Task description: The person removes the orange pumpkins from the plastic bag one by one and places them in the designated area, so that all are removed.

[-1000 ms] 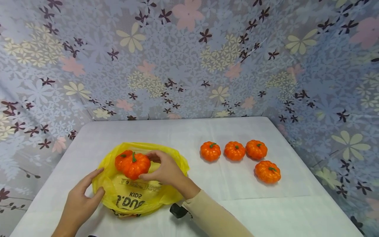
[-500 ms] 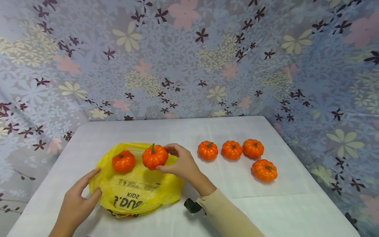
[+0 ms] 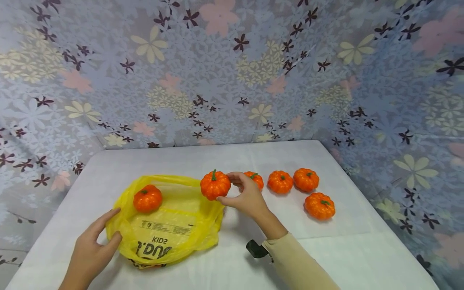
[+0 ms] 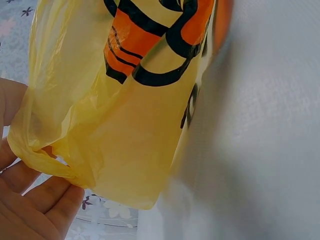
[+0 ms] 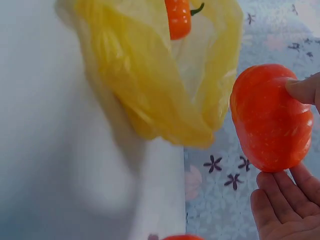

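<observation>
My right hand (image 3: 246, 197) holds a small orange pumpkin (image 3: 215, 185) with a green stem, thumb on one side and fingers on the other. This pumpkin is raised over the right rim of a yellow plastic bag (image 3: 170, 251). Another pumpkin (image 3: 148, 198) lies inside the bag, toward its left. At the bag's left rim is my left hand (image 3: 90, 249), its thumb and fingers around the edge. In the left wrist view, the fingers (image 4: 55, 202) reach the gathered yellow film. The right wrist view shows the held pumpkin (image 5: 272, 120) between thumb and fingertips.
Several more pumpkins (image 3: 280, 182) stand on the right part of the white-covered table (image 3: 275, 266); one (image 3: 254, 179) is partly behind my right hand. A flower-patterned cloth (image 3: 224, 80) hangs behind the table. A black device (image 3: 256, 249) sits below my right wrist.
My right hand has lifted the pumpkin away from the one in the bag and carried it right, to the bag's right rim. My left hand stays at the left rim.
</observation>
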`<state>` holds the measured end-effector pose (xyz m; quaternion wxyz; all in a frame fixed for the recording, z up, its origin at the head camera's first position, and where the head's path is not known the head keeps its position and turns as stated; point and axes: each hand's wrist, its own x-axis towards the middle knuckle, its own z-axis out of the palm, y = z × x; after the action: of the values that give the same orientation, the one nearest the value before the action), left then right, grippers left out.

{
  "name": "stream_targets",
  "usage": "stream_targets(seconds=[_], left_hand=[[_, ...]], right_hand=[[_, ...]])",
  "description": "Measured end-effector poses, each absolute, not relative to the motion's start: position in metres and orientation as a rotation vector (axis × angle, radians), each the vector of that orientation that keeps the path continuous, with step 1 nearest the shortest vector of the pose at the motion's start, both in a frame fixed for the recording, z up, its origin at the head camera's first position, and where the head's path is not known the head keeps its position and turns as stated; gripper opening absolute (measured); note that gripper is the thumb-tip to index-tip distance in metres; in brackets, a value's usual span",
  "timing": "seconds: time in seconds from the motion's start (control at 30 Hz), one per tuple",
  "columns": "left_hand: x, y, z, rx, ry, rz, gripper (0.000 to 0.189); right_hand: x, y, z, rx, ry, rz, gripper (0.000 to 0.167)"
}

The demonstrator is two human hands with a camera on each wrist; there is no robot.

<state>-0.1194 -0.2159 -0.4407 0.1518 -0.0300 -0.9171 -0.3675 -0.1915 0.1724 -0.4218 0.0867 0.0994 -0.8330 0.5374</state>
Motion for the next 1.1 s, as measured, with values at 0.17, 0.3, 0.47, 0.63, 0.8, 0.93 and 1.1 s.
stream_targets(seconds=[0.17,0.3,0.47,0.63,0.8,0.93,1.1], left_hand=[[-0.119,-0.215,-0.443,-0.094,-2.624,-1.083,0.057],[-0.12,-0.212,-0.444,-0.087,-2.625,-1.077,0.057],[-0.119,-0.211,-0.444,-0.102,-2.597,-1.045,0.056],[-0.118,-0.211,-0.444,-0.116,-2.581,-1.02,0.056],[-0.117,-0.213,-0.443,-0.094,-2.615,-1.021,0.057],[-0.118,-0.214,-0.443,-0.091,-2.625,-1.024,0.057],[-0.118,-0.214,-0.444,-0.1,-2.612,-1.034,0.057]], right_hand=[[-0.184,0.192,-0.427,0.237,-2.412,1.673,0.066],[-0.178,0.21,-0.433,0.191,-2.379,1.661,0.066],[-0.17,0.229,-0.44,0.098,-2.416,1.57,0.068],[-0.163,0.244,-0.447,0.058,-2.42,1.532,0.069],[-0.153,0.259,-0.456,-0.016,-2.433,1.495,0.067],[-0.144,0.273,-0.464,-0.099,-2.447,1.463,0.068],[-0.133,0.287,-0.468,-0.211,-2.44,1.493,0.073]])
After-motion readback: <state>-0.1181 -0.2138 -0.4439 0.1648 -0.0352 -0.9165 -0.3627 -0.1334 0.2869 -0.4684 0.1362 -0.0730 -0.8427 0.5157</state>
